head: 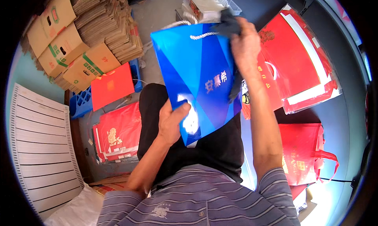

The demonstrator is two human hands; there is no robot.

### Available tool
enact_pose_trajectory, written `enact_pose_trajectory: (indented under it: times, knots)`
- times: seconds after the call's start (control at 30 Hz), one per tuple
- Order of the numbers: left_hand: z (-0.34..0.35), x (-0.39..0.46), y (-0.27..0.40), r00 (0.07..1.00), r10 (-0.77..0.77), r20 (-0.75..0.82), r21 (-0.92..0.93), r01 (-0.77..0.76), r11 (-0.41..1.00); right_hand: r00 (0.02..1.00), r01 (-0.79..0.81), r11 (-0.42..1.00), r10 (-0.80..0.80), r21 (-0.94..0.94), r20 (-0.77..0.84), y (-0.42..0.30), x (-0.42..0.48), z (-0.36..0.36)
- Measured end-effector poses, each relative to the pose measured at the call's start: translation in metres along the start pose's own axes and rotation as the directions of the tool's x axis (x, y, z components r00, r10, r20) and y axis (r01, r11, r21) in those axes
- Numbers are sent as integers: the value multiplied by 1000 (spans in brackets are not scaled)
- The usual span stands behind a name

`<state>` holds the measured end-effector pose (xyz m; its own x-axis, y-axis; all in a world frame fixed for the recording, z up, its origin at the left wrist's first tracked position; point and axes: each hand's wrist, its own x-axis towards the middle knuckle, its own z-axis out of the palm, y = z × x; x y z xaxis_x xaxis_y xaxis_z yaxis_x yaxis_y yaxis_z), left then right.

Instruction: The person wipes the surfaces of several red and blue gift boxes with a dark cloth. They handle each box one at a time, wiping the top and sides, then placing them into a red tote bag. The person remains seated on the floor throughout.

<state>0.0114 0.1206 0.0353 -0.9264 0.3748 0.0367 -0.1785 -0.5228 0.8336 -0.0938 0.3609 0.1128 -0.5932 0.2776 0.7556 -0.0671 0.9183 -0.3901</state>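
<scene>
A blue glossy paper gift bag (189,69) with twisted white rope handles and silver lettering is held up over my lap. My left hand (172,119) grips its lower left side, thumb on the front face. At the bag's upper right corner, my right hand (246,40) is closed on a dark grey cloth (229,24), which lies against the bag's top edge. The cloth partly hides the right fingers. More dark material hangs along the bag's right side. The bag's opening and inside cannot be seen.
Flattened cardboard cartons (100,25) are stacked at the upper left, near a blue plastic crate (81,102) and a red sheet (113,86). Red packaged bags (121,131) lie left. Red bags in clear film (298,55) and a red tote bag (301,155) are right. A clear plastic bin (236,7) stands ahead.
</scene>
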Motion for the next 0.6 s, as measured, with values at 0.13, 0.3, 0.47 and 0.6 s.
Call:
enact_pose_trajectory:
  times: [0.13,0.3,0.47,0.6]
  knots:
    - [9,21,6,997,-30,-65,-116,22,993,998,-11,996,6,93,62,-7,-42,-2]
    - [-13,55,9,983,-45,-180,-324,-16,946,871,229,898,-361,375,334,-79,-182,-41]
    - [-32,47,12,955,-142,-259,-183,96,978,914,-148,913,-21,381,405,-40,-145,-84]
    - [-23,46,12,975,-125,-185,-248,77,966,983,-117,973,85,197,163,2,-108,-66]
